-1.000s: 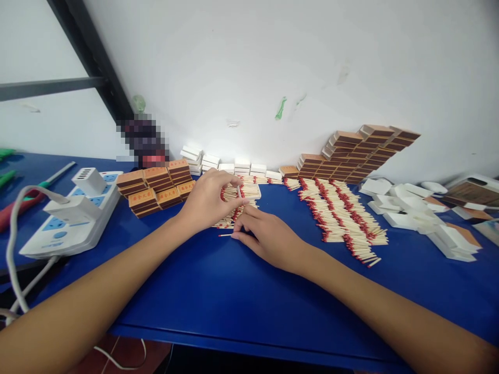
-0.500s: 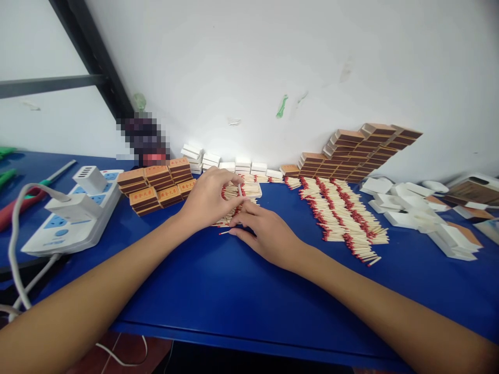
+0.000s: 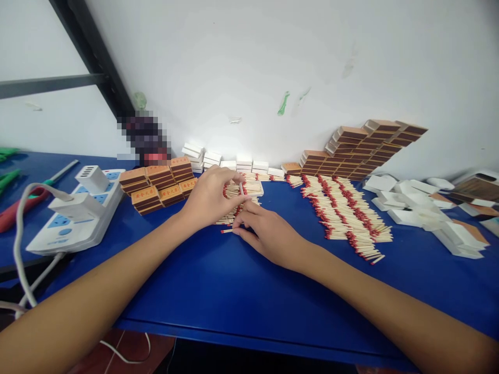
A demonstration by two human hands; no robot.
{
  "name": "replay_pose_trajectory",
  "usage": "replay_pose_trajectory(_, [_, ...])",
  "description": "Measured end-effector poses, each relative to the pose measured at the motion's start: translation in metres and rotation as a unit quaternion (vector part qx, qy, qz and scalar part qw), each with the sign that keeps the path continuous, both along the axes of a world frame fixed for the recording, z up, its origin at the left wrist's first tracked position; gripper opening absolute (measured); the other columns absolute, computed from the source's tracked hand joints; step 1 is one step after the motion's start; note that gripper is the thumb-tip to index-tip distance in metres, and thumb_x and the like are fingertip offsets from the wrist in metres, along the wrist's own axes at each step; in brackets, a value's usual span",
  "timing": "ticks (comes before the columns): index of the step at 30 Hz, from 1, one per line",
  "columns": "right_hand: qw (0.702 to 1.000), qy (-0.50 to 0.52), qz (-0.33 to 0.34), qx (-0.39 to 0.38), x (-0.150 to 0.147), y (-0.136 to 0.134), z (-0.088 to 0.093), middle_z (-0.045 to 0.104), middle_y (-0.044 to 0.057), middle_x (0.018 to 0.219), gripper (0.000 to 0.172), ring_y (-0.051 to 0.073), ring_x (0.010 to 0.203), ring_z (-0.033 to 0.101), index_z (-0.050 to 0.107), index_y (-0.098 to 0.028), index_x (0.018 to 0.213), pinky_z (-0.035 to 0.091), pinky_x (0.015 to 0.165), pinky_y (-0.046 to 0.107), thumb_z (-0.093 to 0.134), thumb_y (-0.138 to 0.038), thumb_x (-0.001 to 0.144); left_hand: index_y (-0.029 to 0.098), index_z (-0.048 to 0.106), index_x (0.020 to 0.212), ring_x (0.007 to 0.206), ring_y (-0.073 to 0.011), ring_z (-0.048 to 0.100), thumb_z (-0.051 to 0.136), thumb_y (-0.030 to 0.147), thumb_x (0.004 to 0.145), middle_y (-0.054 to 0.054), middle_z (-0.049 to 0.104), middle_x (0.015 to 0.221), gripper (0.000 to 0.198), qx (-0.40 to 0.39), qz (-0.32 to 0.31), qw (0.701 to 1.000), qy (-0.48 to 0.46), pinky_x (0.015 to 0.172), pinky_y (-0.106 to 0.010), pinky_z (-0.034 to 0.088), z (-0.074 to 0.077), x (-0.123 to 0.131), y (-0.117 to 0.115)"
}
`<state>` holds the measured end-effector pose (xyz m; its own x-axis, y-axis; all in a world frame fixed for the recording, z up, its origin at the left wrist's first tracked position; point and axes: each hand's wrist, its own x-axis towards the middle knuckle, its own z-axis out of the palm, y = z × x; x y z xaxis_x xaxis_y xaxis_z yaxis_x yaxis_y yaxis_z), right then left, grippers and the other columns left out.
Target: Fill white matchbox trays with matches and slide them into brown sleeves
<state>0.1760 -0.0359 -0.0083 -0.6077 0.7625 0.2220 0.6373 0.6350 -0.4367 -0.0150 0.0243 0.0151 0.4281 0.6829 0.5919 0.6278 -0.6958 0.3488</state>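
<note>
My left hand is closed, with thumb and fingers on the near end of a white matchbox tray that holds red-headed matches. Below and left of the tray lies a heap of matches, partly covered by both hands. My right hand is just in front of the tray, its thumb and fingertips pinched together at the end of a single match. That match points left, its red head outward. The right index finger is close to my left thumb.
Labelled matchboxes are stacked at left beside a power strip. White trays line the wall. More matchboxes rise at back right, behind rows of matches. Loose white trays lie far right on the blue table.
The tray in my left hand now lies flatter, showing more of its matches. My right hand stays low beside it with only a slight shift. The whole view has moved a little.
</note>
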Motion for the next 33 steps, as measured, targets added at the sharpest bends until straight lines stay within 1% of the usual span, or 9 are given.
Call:
replay_pose_trajectory(9, [0.997,-0.066,0.005,0.034,0.009,-0.003,0.006,0.062,0.009,0.113,0.012,0.018,0.085,0.065,0.063,-0.018,0.102,0.051,0.078,0.032,0.052,-0.016,0.107,0.021,0.075,0.104,0.101,-0.0252,0.070,0.089,0.030,0.082,-0.004,0.081,0.109,0.028,-0.006,-0.002,1.000,0.010,0.092,-0.041,0.053,-0.001,0.000,0.001])
replay_pose_trajectory(13, [0.999,-0.038,-0.012,0.026,0.021,-0.004,0.016,0.063,0.006,0.111,0.011,0.016,0.082,0.064,0.063,-0.020,0.104,0.049,0.076,0.031,0.053,-0.018,0.107,0.021,0.075,0.103,0.100,-0.0255,0.070,0.090,0.031,0.081,-0.004,0.080,0.107,0.028,-0.005,-0.004,1.000,0.012,0.092,-0.042,0.053,-0.003,0.001,0.001])
replay_pose_trajectory(16, [1.000,-0.012,-0.008,-0.008,0.025,-0.009,0.024,0.064,0.006,0.112,0.008,0.018,0.088,0.064,0.064,-0.021,0.107,0.049,0.078,0.032,0.060,-0.028,0.106,0.022,0.075,0.102,0.100,-0.0249,0.071,0.089,0.031,0.083,-0.003,0.080,0.106,0.026,-0.009,-0.006,1.000,0.013,0.092,-0.041,0.053,-0.003,0.000,0.001])
replay_pose_trajectory(18, [0.999,-0.013,0.011,-0.031,0.024,-0.014,0.026,0.064,0.007,0.116,0.019,0.020,0.093,0.065,0.064,-0.021,0.113,0.050,0.079,0.032,0.068,-0.037,0.102,0.022,0.075,0.102,0.101,-0.0248,0.070,0.089,0.033,0.084,-0.003,0.080,0.107,0.025,-0.014,-0.009,1.000,0.011,0.093,-0.041,0.053,-0.002,0.000,0.000])
replay_pose_trajectory(20, [0.998,-0.032,0.034,-0.048,0.020,-0.019,0.026,0.064,0.008,0.120,0.028,0.021,0.094,0.065,0.064,-0.020,0.118,0.050,0.079,0.033,0.073,-0.039,0.098,0.022,0.075,0.102,0.102,-0.0248,0.070,0.089,0.035,0.084,-0.004,0.080,0.107,0.027,-0.017,-0.012,1.000,0.009,0.094,-0.041,0.053,-0.001,0.000,0.000])
replay_pose_trajectory(22, [0.996,-0.051,0.041,-0.062,0.015,-0.021,0.024,0.064,0.009,0.120,0.025,0.020,0.092,0.065,0.065,-0.019,0.117,0.050,0.077,0.033,0.072,-0.035,0.099,0.022,0.075,0.102,0.102,-0.0244,0.070,0.089,0.037,0.084,-0.003,0.080,0.107,0.027,-0.018,-0.013,1.000,0.009,0.094,-0.041,0.053,0.000,0.001,0.000])
replay_pose_trajectory(26, [0.995,-0.059,0.023,-0.080,0.008,-0.019,0.020,0.064,0.007,0.115,0.008,0.018,0.089,0.065,0.067,-0.019,0.107,0.050,0.078,0.033,0.063,-0.025,0.104,0.022,0.075,0.101,0.101,-0.0243,0.070,0.090,0.035,0.083,-0.003,0.080,0.107,0.027,-0.019,-0.011,1.000,0.010,0.094,-0.041,0.053,0.001,0.001,-0.001])
replay_pose_trajectory(29, [0.995,-0.059,0.011,-0.080,0.009,-0.016,0.020,0.064,0.007,0.113,0.008,0.018,0.089,0.065,0.066,-0.019,0.107,0.050,0.079,0.033,0.061,-0.024,0.105,0.022,0.075,0.102,0.103,-0.0256,0.070,0.089,0.036,0.083,-0.004,0.080,0.109,0.028,-0.021,-0.010,1.000,0.010,0.094,-0.042,0.053,0.001,0.000,-0.001])
replay_pose_trajectory(33, [0.996,-0.065,0.006,-0.065,0.020,-0.015,0.023,0.064,0.007,0.118,0.011,0.017,0.085,0.063,0.065,-0.019,0.111,0.048,0.074,0.032,0.065,-0.027,0.103,0.022,0.075,0.103,0.102,-0.0256,0.070,0.089,0.036,0.083,-0.004,0.080,0.109,0.028,-0.020,-0.008,1.000,0.015,0.093,-0.042,0.053,0.001,-0.001,0.000])
